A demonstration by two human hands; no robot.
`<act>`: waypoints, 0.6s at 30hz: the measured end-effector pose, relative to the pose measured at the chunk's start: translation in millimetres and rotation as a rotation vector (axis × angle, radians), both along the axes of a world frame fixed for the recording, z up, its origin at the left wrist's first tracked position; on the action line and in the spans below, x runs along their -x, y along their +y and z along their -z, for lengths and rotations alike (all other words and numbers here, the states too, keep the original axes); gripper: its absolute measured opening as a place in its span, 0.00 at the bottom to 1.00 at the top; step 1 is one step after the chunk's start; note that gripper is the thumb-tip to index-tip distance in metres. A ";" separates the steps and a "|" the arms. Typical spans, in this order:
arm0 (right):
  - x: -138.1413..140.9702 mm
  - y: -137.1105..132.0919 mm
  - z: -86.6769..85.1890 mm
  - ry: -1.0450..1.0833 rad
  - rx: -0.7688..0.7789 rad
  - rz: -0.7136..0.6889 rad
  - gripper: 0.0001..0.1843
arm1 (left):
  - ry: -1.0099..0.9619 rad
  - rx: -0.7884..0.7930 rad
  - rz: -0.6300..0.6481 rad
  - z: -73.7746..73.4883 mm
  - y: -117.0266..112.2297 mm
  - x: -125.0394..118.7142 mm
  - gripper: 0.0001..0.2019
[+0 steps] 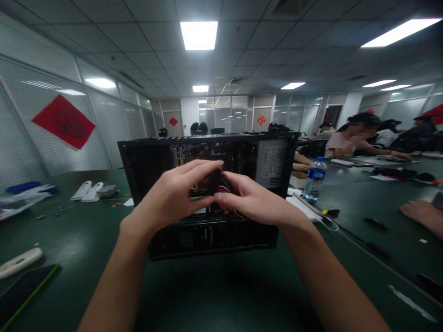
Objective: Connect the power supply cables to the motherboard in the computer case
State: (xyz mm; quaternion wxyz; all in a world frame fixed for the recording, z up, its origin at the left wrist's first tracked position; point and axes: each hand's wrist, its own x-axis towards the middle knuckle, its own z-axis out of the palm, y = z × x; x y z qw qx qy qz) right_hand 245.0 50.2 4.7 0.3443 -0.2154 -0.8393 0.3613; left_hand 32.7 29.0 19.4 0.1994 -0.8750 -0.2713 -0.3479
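An open black computer case [211, 244] stands on the table in front of me, its inside facing me. A bundle of thin coloured wires [224, 184] runs between my hands in front of the case's inside. My right hand [247, 196] is closed around these wires, its thumb pointing left. My left hand [176, 189] curves in a C, fingers above and thumb below, around something dark I cannot make out. Both hands' tips nearly meet. A power supply [272, 159] with a label sits at the case's upper right, beside a round fan [249, 154].
To the right stand a water bottle [314, 180] and a small cardboard box [299, 179], with cables along the table [221, 295]. A black pad with a green edge [27, 293] lies at left, near white objects [89, 191]. Co-workers [356, 138] sit at right.
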 end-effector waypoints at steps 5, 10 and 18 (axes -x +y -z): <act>-2.0 -5.1 0.0 0.021 0.047 -0.058 0.07 | -0.019 -0.003 0.050 -0.3 -0.4 0.3 0.28; -2.7 -3.5 0.6 0.011 0.042 -0.075 0.06 | -0.011 0.035 0.070 -2.2 -2.2 -1.6 0.26; -0.8 -3.3 1.1 -0.004 0.031 -0.027 0.06 | -0.016 0.048 0.043 -1.8 -2.5 -2.0 0.25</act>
